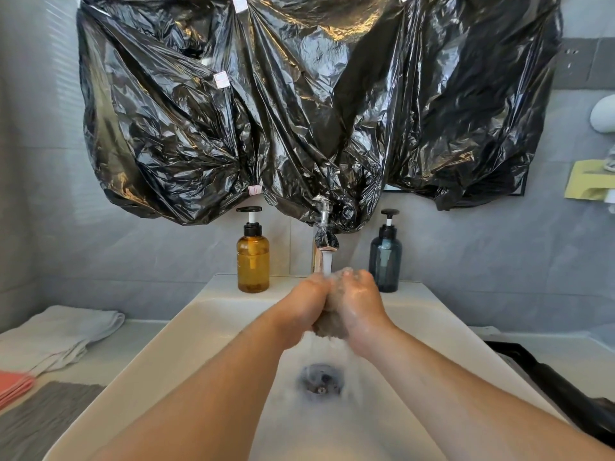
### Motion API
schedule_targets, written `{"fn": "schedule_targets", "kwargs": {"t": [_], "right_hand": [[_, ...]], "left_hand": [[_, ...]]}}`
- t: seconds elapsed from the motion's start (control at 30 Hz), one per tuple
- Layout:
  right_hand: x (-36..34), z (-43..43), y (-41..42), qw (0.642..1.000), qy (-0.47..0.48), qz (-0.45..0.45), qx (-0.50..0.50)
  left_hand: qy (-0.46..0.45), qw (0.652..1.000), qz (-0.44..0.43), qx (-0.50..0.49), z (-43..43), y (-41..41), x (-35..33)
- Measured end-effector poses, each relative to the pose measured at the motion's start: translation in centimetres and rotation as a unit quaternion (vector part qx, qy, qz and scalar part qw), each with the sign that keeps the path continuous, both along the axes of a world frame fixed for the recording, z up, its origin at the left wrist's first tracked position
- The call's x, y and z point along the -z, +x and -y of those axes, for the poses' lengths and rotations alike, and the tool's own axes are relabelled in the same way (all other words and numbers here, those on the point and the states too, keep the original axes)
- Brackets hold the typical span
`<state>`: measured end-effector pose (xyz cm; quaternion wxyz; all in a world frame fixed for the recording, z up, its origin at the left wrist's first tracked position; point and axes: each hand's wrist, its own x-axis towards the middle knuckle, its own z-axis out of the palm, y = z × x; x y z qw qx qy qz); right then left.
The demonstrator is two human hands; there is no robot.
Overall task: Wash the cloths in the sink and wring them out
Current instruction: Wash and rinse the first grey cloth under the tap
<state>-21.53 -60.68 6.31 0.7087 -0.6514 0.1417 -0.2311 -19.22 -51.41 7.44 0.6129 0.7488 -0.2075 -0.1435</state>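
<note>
A wet grey-brown cloth (330,322) is bunched between both my hands over the white sink (199,327). My left hand (304,311) grips its left side and my right hand (361,307) grips its right side, fingers curled around it. Water runs from the chrome tap (322,247) onto the top of the cloth and my fingers, and drips from the cloth toward the drain (322,379). Most of the cloth is hidden inside my hands.
An amber pump bottle (253,261) stands left of the tap, a dark blue pump bottle (386,261) right of it. On the left counter lie a folded white towel (56,334), pink cloths (13,387) and a grey cloth (40,420). Black plastic (299,111) covers the wall above.
</note>
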Motion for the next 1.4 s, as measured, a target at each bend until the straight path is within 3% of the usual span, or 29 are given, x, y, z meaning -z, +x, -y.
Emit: {"fn": "schedule_targets", "kwargs": {"t": [0.13,0.23,0.37,0.43,0.53,0.7,0.8,0.87,0.97,1.03,1.17,1.27,1.4], "right_hand": [[-1.0,0.7,-0.5,0.999,0.006,0.05,-0.004],[-1.5,0.9,-0.4,0.999,0.016,0.046,-0.013],[-0.6,-0.6,-1.1,0.996,-0.053,-0.011,-0.066],[0.4,-1.3,-0.8,0.988,-0.132,-0.041,-0.064],[1.1,-1.5,-0.4,0.976,-0.214,-0.015,-0.018],[0.5,-0.2,-0.2,0.977,-0.21,-0.012,0.026],[-0.1,0.6,-0.3,0.979,-0.2,-0.038,0.024],[-0.7,1.0,-0.6,0.992,-0.117,-0.048,0.022],[-1.2,1.3,-0.7,0.997,-0.036,-0.068,-0.006],[-0.9,1.3,-0.4,0.996,-0.057,-0.072,-0.011],[0.6,-0.9,-0.1,0.986,-0.16,-0.029,-0.034],[1.0,-1.5,-0.3,0.979,-0.202,-0.014,-0.014],[0.0,-1.2,-1.1,0.969,-0.246,0.021,-0.019]], "left_hand": [[-0.004,0.993,-0.114,-0.014,-0.5,0.0,0.0],[-0.129,0.974,-0.178,-0.064,-0.9,0.5,-0.2],[-0.199,0.957,-0.171,-0.125,-0.8,0.6,-0.3],[-0.171,0.966,-0.143,-0.131,-0.3,0.8,0.1],[-0.078,0.985,-0.051,-0.147,0.0,0.7,0.5],[-0.02,0.999,0.03,0.004,-0.7,-0.2,0.2],[0.008,1.0,-0.011,0.024,-0.9,0.1,0.4],[-0.037,0.996,-0.073,0.024,-0.9,0.1,0.1],[-0.173,0.977,-0.125,-0.005,-1.2,0.0,-0.5],[-0.211,0.971,-0.1,-0.049,-1.2,0.4,-0.4],[-0.136,0.982,0.002,-0.133,-0.2,0.1,0.0],[-0.134,0.974,0.022,-0.181,0.3,0.1,0.2],[-0.077,0.983,0.042,-0.161,0.0,0.4,0.3]]}}
